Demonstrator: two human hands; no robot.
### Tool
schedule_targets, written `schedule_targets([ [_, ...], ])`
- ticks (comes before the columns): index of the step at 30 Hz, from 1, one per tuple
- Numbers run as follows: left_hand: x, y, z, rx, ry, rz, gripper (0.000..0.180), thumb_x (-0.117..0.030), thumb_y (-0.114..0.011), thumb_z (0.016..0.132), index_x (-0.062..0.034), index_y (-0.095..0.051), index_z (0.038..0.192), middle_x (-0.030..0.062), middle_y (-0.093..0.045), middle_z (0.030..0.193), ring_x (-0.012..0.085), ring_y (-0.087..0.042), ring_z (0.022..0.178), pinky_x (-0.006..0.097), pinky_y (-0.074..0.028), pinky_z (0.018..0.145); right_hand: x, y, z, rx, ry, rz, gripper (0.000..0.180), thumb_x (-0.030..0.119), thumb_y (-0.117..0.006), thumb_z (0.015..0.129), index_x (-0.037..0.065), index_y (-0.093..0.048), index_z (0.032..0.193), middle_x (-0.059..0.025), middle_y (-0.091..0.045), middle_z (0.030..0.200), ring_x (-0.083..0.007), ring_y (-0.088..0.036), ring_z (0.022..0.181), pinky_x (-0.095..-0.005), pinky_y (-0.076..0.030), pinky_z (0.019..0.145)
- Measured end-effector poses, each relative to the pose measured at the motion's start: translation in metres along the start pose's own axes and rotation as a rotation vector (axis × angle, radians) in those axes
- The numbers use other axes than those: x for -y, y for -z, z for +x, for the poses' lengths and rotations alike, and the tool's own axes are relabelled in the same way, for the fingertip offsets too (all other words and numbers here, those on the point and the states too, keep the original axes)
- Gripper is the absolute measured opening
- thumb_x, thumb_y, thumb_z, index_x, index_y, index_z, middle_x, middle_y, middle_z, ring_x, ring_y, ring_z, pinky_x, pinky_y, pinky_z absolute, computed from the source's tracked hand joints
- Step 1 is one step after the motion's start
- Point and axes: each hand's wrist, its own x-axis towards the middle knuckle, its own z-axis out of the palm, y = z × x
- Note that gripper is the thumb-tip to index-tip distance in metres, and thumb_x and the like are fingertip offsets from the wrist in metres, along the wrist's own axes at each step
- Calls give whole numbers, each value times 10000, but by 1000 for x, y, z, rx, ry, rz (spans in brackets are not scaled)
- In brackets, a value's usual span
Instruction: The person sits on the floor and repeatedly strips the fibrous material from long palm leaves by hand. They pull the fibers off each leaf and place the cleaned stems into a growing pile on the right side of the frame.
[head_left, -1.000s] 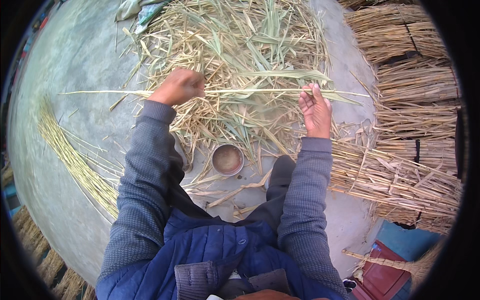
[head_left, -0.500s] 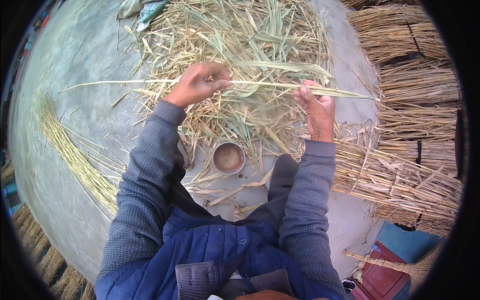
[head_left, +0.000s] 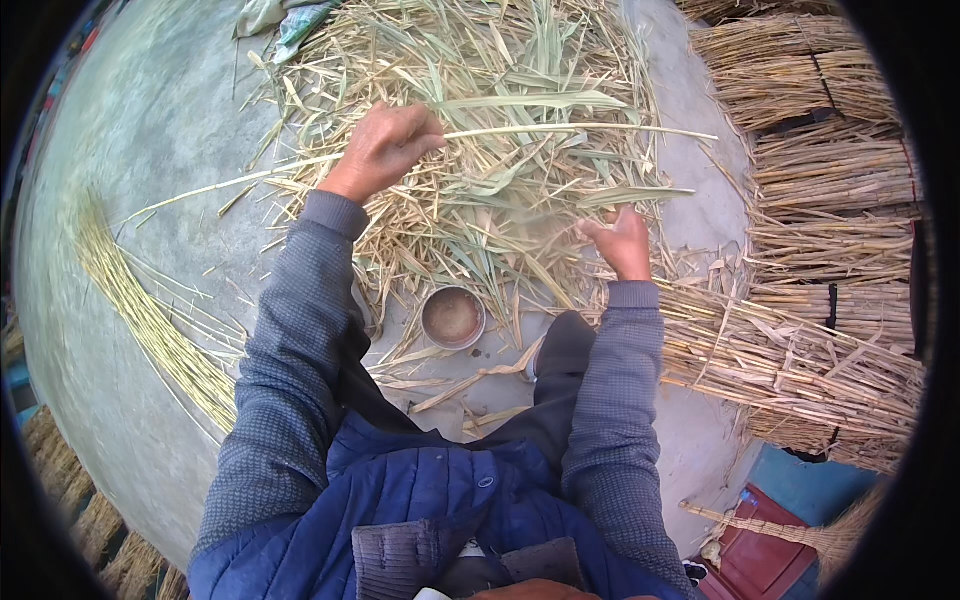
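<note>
My left hand (head_left: 385, 150) is closed in a pinch around a long thin reed stalk (head_left: 640, 127), held nearly level above the pile. The stalk's thin end slopes down to the left over the bare concrete, and its other end reaches right past the pile. A broad pale green leaf (head_left: 540, 101) lies along the stalk's upper side, right of this hand. Lower and to the right, my right hand (head_left: 625, 243) is curled, its fingertips at a loose leaf strip (head_left: 645, 194), apart from the stalk. Part of its grip is blurred.
Beneath my hands spreads a pile of stripped leaves (head_left: 490, 220). A round metal bowl (head_left: 453, 317) stands by my feet. Thin peeled stalks (head_left: 150, 305) lie bunched at left. Reed bundles (head_left: 830, 240) line the right, with a loose unpeeled stack (head_left: 780, 350) nearer. A broom (head_left: 780, 527) lies lower right.
My right hand has come off the stalk and drawn down toward me, with a leaf strip parted from it. My left hand has risen slightly, still gripping the stalk.
</note>
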Motion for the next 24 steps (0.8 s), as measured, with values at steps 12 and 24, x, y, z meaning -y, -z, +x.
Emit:
schedule_targets([
  [12, -25, 15, -7, 299, 165, -48, 165, -177, -793, 834, -58, -700, 899, 88, -699, 802, 276, -662, 785, 397, -502, 706, 47, 2, 4, 111, -53, 1570, 359, 190, -706, 973, -44, -566, 1207, -134, -708, 1015, -184, -721, 886, -280, -622, 729],
  [24, -42, -42, 3, -172, -169, 148, 203, -224, -816, 813, -101, -724, 945, 16, -694, 806, 160, -610, 778, 330, -451, 689, 69, -9, -10, 36, -51, 1465, 288, 188, -714, 964, -59, -610, 1069, -170, -708, 926, -218, -736, 811, -291, -633, 691],
])
